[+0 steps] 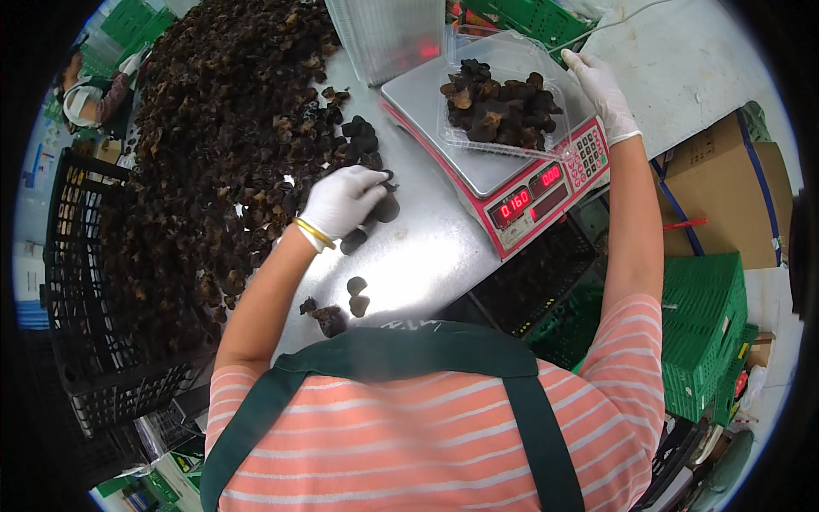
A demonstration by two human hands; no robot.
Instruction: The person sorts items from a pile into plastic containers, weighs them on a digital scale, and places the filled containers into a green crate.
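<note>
My left hand [346,201], in a white glove, is at the right edge of a big heap of dark wood ear mushrooms [217,128]; its fingertips touch a dark piece, and whether they grip it is unclear. A red-framed digital scale [422,121] carries an open clear plastic clamshell box [454,137] with dark mushroom pieces [499,115] inside. The scale's red display [515,206] reads 0.160. Gloved too, my right hand [595,89] is at the box's right side, its fingers by the raised lid. Several loose pieces [357,296] lie on the metal table near me.
Stacked clear plastic boxes [390,38] stand behind the scale. A black crate [70,269] borders the heap at left. Green crates [704,326] and a cardboard box [729,185] are at right. Another person [89,102] works at the far left.
</note>
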